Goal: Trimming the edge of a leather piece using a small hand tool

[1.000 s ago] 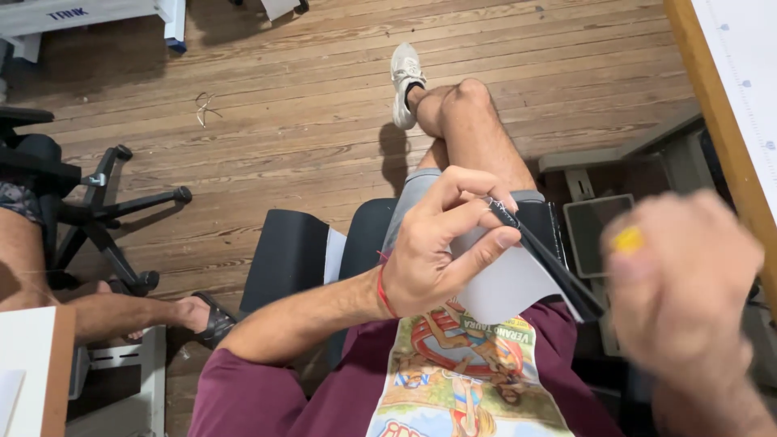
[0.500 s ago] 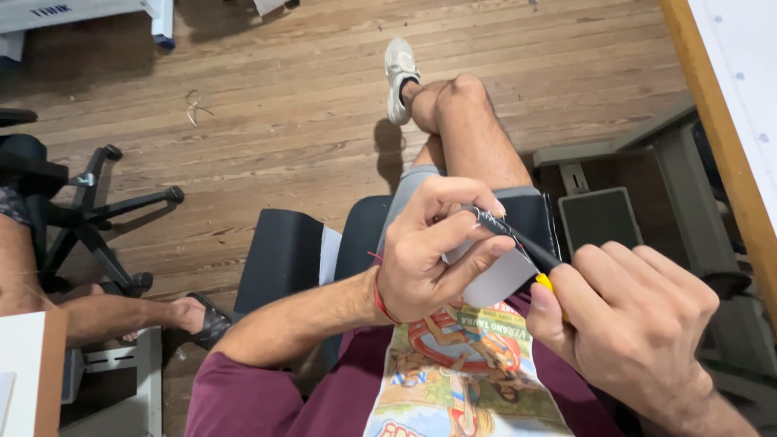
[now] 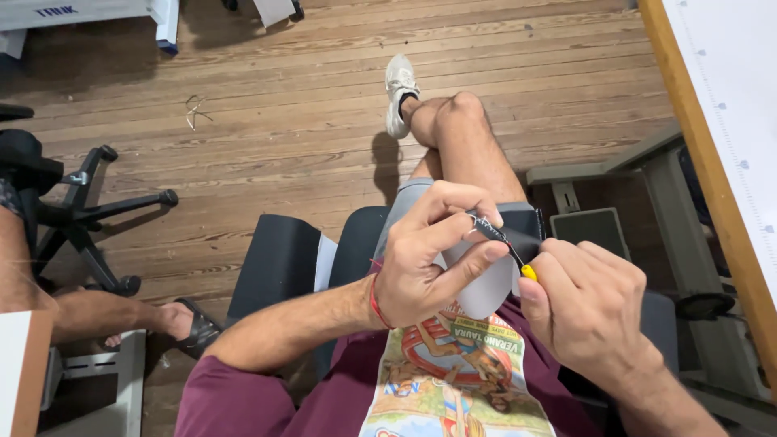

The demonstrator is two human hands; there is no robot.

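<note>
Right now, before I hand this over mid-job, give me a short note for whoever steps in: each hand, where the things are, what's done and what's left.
Left hand: pinches a small dark part at its fingertips, over the lap.
Right hand: grips a small screwdriver with a yellow handle, its tip meeting the dark part.
Things: a flat grey-white piece lies on the lap under both hands; the person sits in a dark chair over a wooden floor.
Done: tool and part are brought together.
Left: whether anything has been turned or loosened cannot be seen; the joint is too small to tell.
</note>
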